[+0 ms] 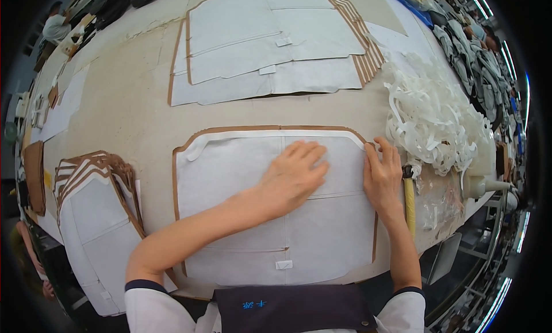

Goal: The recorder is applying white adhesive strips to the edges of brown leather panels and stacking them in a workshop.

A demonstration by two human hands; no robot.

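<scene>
A large pale grey panel (230, 178) with brown edges lies flat in front of me. A narrow white strip (253, 134) follows its far edge, and its left end curls loosely inward. My left hand (296, 175) is open, palm down over the panel's middle, fingers stretched and slightly blurred. At the panel's far right corner, my right hand (383, 175) has its bent fingers at the strip, which disappears beneath them. The fingertips' hold is partly hidden. A small white label (283, 265) sits near the panel's close edge.
Similar panels lie in a fanned stack (241, 39) farther back. Narrower brown-edged pieces (95, 218) overlap on the left. Tangled white strips (428, 111) heap up at right, beside a yellow-wrapped rod (409, 206) and a clear plastic bag (434, 203).
</scene>
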